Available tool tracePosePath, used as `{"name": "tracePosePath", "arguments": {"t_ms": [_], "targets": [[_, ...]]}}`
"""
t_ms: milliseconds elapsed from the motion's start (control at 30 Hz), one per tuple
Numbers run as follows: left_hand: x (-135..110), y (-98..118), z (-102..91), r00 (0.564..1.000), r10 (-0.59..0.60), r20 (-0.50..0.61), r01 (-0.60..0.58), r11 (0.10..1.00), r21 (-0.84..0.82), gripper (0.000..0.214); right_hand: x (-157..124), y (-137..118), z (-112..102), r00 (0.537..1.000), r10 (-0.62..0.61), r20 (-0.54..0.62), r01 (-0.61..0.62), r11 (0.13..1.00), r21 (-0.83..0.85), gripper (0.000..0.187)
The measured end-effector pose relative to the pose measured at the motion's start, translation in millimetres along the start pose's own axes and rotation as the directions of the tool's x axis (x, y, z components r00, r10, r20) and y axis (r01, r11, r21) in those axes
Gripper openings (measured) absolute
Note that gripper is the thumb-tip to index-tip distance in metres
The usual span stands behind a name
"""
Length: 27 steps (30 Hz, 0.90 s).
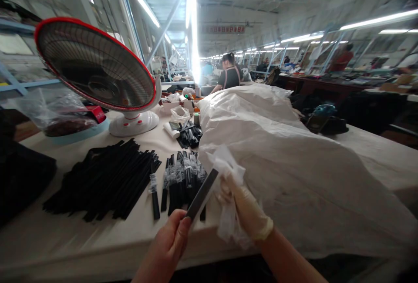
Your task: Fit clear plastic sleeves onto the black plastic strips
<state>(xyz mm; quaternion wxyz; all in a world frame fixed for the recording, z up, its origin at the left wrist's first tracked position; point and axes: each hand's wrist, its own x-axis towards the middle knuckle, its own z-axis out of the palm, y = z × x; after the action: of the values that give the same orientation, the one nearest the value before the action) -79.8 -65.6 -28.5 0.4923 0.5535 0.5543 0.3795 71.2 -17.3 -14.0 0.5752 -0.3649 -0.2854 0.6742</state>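
Note:
My bare left hand [174, 235] grips the lower end of a flat black strip [203, 192], thumb on top. The strip tilts up to the right, and its upper end meets a thin white, see-through plastic sheet [227, 161]. My right hand [243, 204], in a pale glove, has its fingers closed on that sheet beside the strip's upper end; the sheet hides part of the fingers. Just beyond lie several black strips with clear plastic wrapped around them [183, 174]. Further left is a large pile of bare black strips [107, 178].
A red-rimmed fan [98, 65] stands at the back left beside a light blue tray [81, 133]. A big white plastic-covered heap [294, 161] fills the table's right side. Small black pieces [189, 135] lie behind the wrapped strips. Another person [229, 74] sits further back.

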Motion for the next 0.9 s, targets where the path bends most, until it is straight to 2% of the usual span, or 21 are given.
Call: {"name": "tracePosePath", "arguments": {"t_ms": [67,200,300,367,533,667,733,800,833,900], "targets": [[1,0,4.0,1.000,0.022,0.006,-0.022,1.000,0.013,0.041,0,3,4,0.997,0.072,-0.021,-0.069,0.992,0.109,0.037],[5,0,11.2,0.997,0.061,-0.038,-0.060,0.998,0.021,0.039,-7,19,9,0.974,0.221,0.042,-0.225,0.970,0.098,0.036],[5,-3,11.7,0.996,0.077,-0.035,-0.076,0.997,0.034,0.040,-7,15,5,0.980,0.172,0.100,-0.185,0.972,0.147,0.033],[5,-5,12.4,0.996,0.082,-0.028,-0.081,0.996,0.043,0.040,-4,12,2,0.984,0.156,0.091,-0.171,0.965,0.197,0.032],[8,-9,14.5,0.995,0.075,-0.064,-0.072,0.997,0.036,0.039,-5,24,5,0.953,0.290,0.084,-0.301,0.931,0.208,0.032],[5,-12,15.2,0.999,0.039,-0.008,-0.039,0.999,0.020,0.039,-4,20,5,0.950,0.272,0.151,-0.306,0.909,0.282,0.034],[5,-15,17.6,0.998,0.061,-0.014,-0.060,0.997,0.038,0.039,-2,19,6,0.940,0.315,0.132,-0.340,0.898,0.278,0.034],[9,-21,16.9,0.996,0.084,-0.027,-0.081,0.993,0.083,0.039,0,21,7,0.932,0.355,0.074,-0.363,0.905,0.223,0.034],[13,-25,13.1,0.995,0.089,-0.046,-0.081,0.985,0.152,0.040,0,22,6,0.941,0.337,0.036,-0.338,0.924,0.179,0.035],[27,-35,-5.0,0.989,0.087,-0.121,-0.038,0.931,0.362,0.040,0,20,3,0.976,0.218,-0.018,-0.216,0.974,0.074,0.034]]}}
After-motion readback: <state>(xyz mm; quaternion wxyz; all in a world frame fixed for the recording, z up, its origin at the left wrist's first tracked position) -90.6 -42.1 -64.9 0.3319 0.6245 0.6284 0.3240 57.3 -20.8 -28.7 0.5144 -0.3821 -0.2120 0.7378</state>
